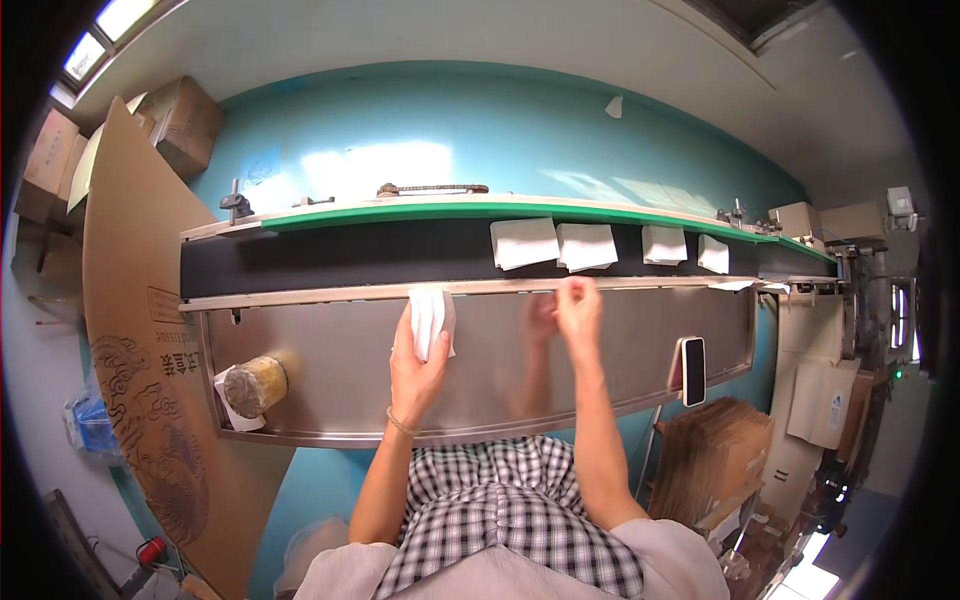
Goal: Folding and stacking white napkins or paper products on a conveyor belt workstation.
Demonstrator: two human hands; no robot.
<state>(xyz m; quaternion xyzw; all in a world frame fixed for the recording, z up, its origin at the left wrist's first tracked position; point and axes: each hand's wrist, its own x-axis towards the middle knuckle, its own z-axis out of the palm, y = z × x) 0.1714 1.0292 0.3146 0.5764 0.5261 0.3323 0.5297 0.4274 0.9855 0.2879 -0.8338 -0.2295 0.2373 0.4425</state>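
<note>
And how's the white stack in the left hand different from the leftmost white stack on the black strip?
The held stack is gripped in the left hand; the leftmost stack lies on the black strip. The held stack looks curved, while the leftmost stack looks flat. Both are white.
</note>
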